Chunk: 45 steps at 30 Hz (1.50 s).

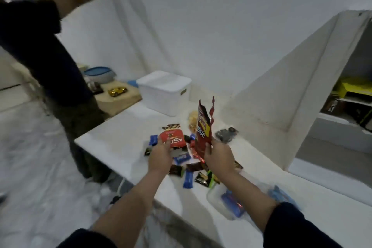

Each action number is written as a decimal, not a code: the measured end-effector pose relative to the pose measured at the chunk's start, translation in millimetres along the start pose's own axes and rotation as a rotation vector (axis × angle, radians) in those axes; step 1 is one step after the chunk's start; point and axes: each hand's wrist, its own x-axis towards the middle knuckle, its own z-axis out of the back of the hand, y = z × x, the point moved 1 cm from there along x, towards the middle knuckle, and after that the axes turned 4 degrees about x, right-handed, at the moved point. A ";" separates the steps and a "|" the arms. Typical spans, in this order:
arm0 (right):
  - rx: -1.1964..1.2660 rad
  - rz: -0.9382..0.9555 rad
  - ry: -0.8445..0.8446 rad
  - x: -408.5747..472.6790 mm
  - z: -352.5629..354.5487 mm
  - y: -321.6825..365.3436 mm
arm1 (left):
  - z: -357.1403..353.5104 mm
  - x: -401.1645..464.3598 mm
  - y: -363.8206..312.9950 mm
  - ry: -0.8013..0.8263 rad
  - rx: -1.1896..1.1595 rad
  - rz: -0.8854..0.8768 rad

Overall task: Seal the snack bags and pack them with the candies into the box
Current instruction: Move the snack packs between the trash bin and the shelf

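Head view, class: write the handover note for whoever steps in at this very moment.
Left hand grips the red Astor pack low over the candies heaped on the white counter.
Right hand holds the torn-open dark red snack bag upright.
White box stands at the back, lid on.
Done: nothing sealed or packed.
Left: seal bags, open box, pack bags and candies.

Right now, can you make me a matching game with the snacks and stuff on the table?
Things:
1. tall dark red snack bag
2. red snack pack
3. white box
4. gold toy car

Where:
A. on the wooden board
B. held upright in the right hand
C. at the far end of the table, lid on
D. under the left hand

Pairs: 1-B, 2-D, 3-C, 4-A
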 end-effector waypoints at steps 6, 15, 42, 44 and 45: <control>0.074 0.196 0.215 -44.2 -77.4 114.0 | 59.3 -84.0 135.8 -0.072 0.093 0.292; 0.178 0.270 0.553 -155.1 -208.0 265.3 | 105.2 -230.3 318.3 -0.074 0.068 0.660; -0.201 0.095 1.364 -248.5 -519.3 230.5 | -135.2 -276.8 481.7 0.257 -0.509 1.118; -0.204 0.089 1.418 -245.8 -532.4 223.6 | -144.1 -275.6 488.9 0.335 -0.543 1.142; -0.204 0.087 1.440 -244.0 -536.4 221.0 | -148.0 -277.5 491.2 0.385 -0.524 1.169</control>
